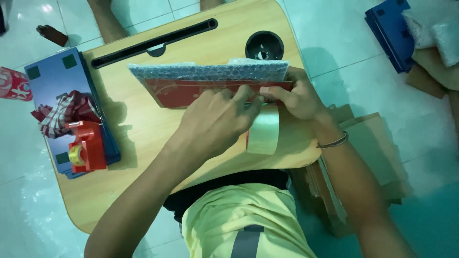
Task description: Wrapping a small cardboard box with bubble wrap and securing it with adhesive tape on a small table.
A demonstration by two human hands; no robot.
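head | red packet [191, 93] under both hands' fingers [239, 98] | tape roll [263, 130] below

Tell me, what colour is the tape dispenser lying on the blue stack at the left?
The tape dispenser is red, seen clearly in the head view.

There was only one camera, worn on the person's head. It looked almost straight down, close over the wooden tabletop [143, 124] and both forearms, with the person's yellow shirt [239, 220] at the bottom edge and tiled floor [344, 48] all around.
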